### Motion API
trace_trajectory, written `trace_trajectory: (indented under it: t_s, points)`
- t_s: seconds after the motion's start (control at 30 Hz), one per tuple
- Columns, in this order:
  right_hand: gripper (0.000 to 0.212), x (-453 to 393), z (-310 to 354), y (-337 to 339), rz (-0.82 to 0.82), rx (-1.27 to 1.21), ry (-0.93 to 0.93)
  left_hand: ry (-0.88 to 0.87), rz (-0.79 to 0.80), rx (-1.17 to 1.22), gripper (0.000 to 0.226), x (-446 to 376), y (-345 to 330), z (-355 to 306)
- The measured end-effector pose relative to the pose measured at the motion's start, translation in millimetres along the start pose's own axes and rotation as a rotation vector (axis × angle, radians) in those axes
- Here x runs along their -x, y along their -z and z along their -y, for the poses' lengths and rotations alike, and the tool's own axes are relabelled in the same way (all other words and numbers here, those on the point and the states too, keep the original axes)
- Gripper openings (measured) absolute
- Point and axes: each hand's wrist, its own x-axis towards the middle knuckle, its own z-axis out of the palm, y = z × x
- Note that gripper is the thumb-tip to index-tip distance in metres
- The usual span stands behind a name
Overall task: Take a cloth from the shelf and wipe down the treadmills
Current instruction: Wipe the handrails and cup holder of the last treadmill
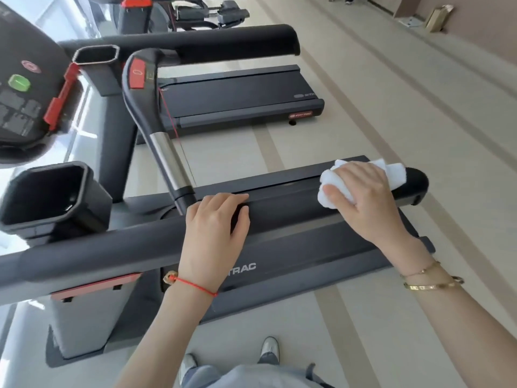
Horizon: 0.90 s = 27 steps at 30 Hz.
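Observation:
A black padded side handrail of the near treadmill runs across the view from lower left to right. My right hand grips a bunched white cloth and presses it on the rail close to its rounded right end. My left hand rests on the same rail further left, fingers curled over its top. Below the rail lies the near treadmill's dark deck with white lettering.
The console with a green button and a cup holder sit at left. A curved front handle with a red panel rises behind. A second treadmill stands beyond. Beige striped floor spreads right; my shoes show below.

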Motion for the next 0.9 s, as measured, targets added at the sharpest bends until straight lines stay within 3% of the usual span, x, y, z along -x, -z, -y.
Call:
trace_trajectory:
  t_s: [0.2,0.5,0.9]
  points:
    - [0.036,1.5,-39.4,10.8,-0.039,-0.016,0.003,-0.020,0.016,-0.008,0.022,-12.8,-29.6,-35.6]
    - [0.040,1.9,-42.2,13.0,-0.027,-0.017,-0.008,-0.030,0.034,-0.018,0.022,-17.5,-39.5,-45.1]
    - [0.040,-0.4,27.2,-0.9,0.104,-0.081,0.075,-0.023,0.007,-0.033,0.022,-6.3,-14.4,-13.6]
